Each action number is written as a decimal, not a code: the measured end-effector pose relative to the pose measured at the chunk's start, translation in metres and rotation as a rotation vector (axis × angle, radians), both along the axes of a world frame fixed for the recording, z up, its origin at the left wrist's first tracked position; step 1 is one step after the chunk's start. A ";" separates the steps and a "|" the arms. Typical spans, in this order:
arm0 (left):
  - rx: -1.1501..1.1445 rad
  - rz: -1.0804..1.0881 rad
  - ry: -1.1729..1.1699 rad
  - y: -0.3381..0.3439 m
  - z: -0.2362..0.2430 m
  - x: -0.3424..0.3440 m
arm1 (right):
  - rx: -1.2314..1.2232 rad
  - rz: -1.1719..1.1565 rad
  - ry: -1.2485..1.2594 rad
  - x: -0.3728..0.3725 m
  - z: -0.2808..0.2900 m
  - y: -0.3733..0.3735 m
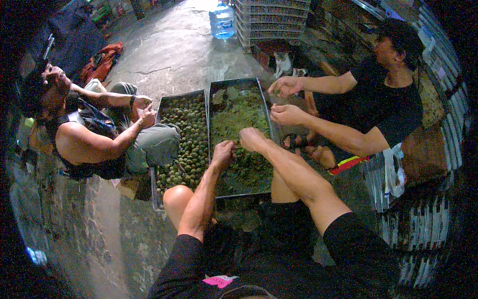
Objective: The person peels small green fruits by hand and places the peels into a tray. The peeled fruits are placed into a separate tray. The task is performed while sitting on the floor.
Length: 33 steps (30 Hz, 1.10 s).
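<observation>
My left hand is closed in a pinch over the left side of a dark tray that holds loose, crumbly green stuff. Just beyond it and to the right, my right hand is also closed, its knuckles up, above the same tray. The hands are close together but apart. Whatever their fingers grip is hidden or too small to name. Left of the green stuff, a second tray is filled with many small round greenish-brown fruits or nuts.
One person sits at the left by the second tray. Another sits at the right, hands over the green tray's edge. Beyond are a cat, a blue water jug and stacked crates. A plastic bag lies right.
</observation>
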<state>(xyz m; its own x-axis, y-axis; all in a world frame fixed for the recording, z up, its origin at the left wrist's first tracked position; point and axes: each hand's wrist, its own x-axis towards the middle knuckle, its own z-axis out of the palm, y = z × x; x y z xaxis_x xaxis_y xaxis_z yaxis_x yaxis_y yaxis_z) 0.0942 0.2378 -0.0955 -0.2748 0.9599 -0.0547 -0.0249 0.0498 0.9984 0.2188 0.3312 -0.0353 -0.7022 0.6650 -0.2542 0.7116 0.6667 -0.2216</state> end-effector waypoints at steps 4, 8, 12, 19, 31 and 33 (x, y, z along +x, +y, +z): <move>-0.240 0.077 0.167 0.003 0.015 -0.003 | 0.014 0.002 0.185 0.002 0.017 -0.007; -0.315 0.156 0.043 0.003 0.021 -0.006 | 0.009 -0.059 0.153 0.001 0.064 -0.024; -0.403 0.108 -0.554 0.011 0.010 0.006 | -0.077 -0.187 0.223 -0.001 0.029 -0.004; -0.238 0.050 -0.847 0.020 -0.006 0.007 | -0.243 -0.037 0.364 -0.015 0.031 -0.030; -0.112 0.053 -0.845 0.017 0.041 0.002 | -0.062 0.005 0.551 -0.007 0.015 0.016; -0.114 0.194 -0.804 0.014 0.053 0.006 | -0.239 -0.289 0.752 -0.008 0.024 0.029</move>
